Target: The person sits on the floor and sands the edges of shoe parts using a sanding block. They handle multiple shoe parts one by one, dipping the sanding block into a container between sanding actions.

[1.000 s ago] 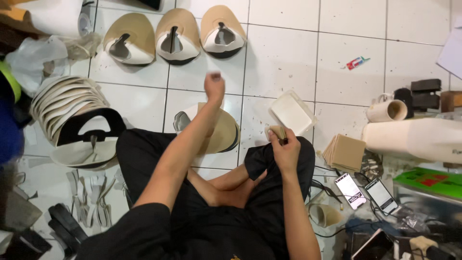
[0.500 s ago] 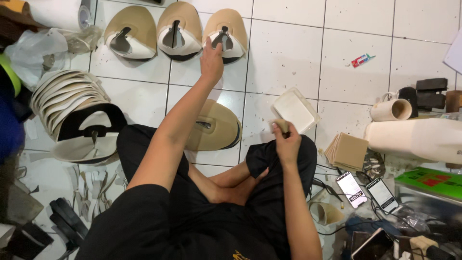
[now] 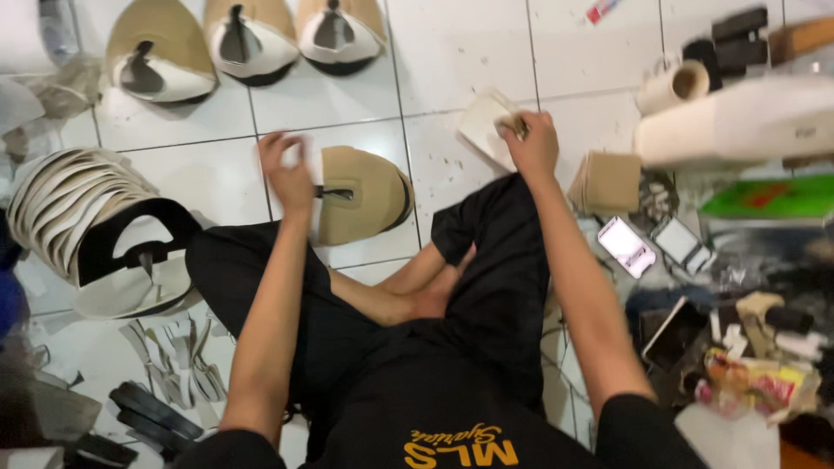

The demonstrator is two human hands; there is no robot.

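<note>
Floor: white tiled floor (image 3: 452, 52), on which a person sits cross-legged in black clothes with goods spread all around.
Far left: a fanned stack of pale sandal soles (image 3: 61, 204) lies near the floor's left edge, with a black-strapped upper (image 3: 130, 239) resting on its near end.
Near left corner: thin pale strap pieces (image 3: 178, 360) and black strips (image 3: 152, 417) lie on the tiles.
Far edge: three tan sandal uppers (image 3: 248, 39) stand in a row along the top, each with a dark centre strap.
Left hand: the left hand (image 3: 287, 169) hovers over the tiles just left of a tan sandal upper (image 3: 365, 191); it is blurred, fingers loosely curled, and I cannot tell whether it grips anything or touches the upper.
Tan upper: it lies on the floor in front of the left knee, between the two hands, a dark strap at its left side.
Right hand: the right hand (image 3: 530, 143) is clenched around a small brush-like tool (image 3: 512, 124), held against a pale square tray (image 3: 486, 130) lying on the tiles beyond the right knee.
Right of the knee: a stack of brown card squares (image 3: 608, 182), then two phones (image 3: 651, 247) side by side.
Far right: a roll of pale material (image 3: 678, 85), a long white box (image 3: 738, 122), a green sheet (image 3: 769, 195) and mixed clutter near the right edge.
</note>
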